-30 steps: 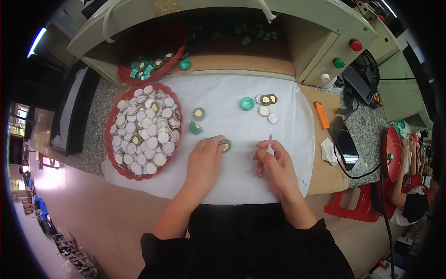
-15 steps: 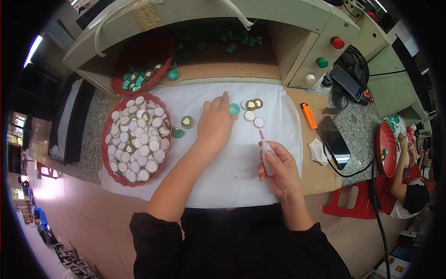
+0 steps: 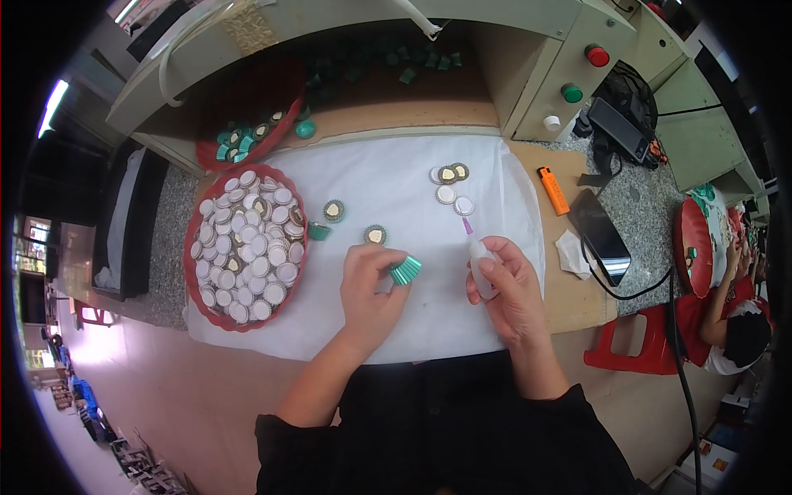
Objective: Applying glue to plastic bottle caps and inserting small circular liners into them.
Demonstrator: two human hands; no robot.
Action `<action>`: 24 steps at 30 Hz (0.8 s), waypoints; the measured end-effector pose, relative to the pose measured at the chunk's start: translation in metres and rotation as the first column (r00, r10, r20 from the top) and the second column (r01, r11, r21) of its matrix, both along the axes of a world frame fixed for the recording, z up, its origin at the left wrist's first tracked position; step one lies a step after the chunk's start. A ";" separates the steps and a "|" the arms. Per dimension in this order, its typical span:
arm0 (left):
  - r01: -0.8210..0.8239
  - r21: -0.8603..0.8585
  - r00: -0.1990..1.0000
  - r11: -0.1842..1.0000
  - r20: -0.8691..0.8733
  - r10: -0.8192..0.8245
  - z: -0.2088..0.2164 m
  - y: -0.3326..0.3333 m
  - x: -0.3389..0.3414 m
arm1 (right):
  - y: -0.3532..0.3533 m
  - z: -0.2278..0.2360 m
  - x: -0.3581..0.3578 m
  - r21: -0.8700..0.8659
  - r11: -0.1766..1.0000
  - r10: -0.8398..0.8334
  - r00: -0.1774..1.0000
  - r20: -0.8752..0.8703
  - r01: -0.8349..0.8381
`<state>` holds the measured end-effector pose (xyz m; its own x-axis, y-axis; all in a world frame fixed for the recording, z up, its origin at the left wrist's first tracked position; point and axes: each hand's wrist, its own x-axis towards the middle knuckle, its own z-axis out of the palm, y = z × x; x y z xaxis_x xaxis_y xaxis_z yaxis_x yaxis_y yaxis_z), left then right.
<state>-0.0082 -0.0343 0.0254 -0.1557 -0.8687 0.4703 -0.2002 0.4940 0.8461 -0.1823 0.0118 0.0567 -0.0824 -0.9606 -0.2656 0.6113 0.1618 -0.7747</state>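
Note:
My left hand point(image 3: 369, 295) pinches a green pleated cup point(image 3: 405, 270) between thumb and fingers, tilted above the white paper point(image 3: 437, 322). Just beyond that hand lies a round fluted cap point(image 3: 375, 235) with a pale gold centre, and a similar cap point(image 3: 333, 211) sits farther left beside a green cup point(image 3: 318, 231). My right hand point(image 3: 513, 289) is wrapped round a small whitish squeeze bottle point(image 3: 483, 274) with a purple needle tip point(image 3: 468, 225) pointing away from me. Past the tip are a white-faced cap point(image 3: 464, 205) and several more caps point(image 3: 446, 194), some with gold centres.
At left, a red scalloped basket point(image 3: 193, 285) is heaped with white-faced caps. Behind it, another red basket point(image 3: 293, 115) holds green cups. An orange lighter point(image 3: 553, 190), a phone point(image 3: 602, 239) and a black cable point(image 3: 639, 310) lie at right. A person works at far right near a red stool point(image 3: 631, 340).
My left hand has come nearer to me and now holds the green cup that lay on the paper. A gold-centred cap now shows beyond it. The right hand still grips the bottle.

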 end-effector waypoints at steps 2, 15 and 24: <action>0.100 0.177 0.975 0.979 -0.211 -0.061 0.000 0.010 -0.002 | 0.000 0.000 0.004 -0.001 1.000 0.013 1.000 -0.010 -0.013; 0.788 0.517 0.472 0.334 -0.856 0.212 0.017 0.004 0.008 | 0.002 -0.005 0.007 -0.007 0.991 -0.131 0.991 -0.007 0.131; 0.762 0.525 0.566 0.379 -0.825 0.004 -0.002 0.008 0.013 | -0.001 -0.010 -0.001 -0.071 0.980 -0.180 0.982 0.064 0.184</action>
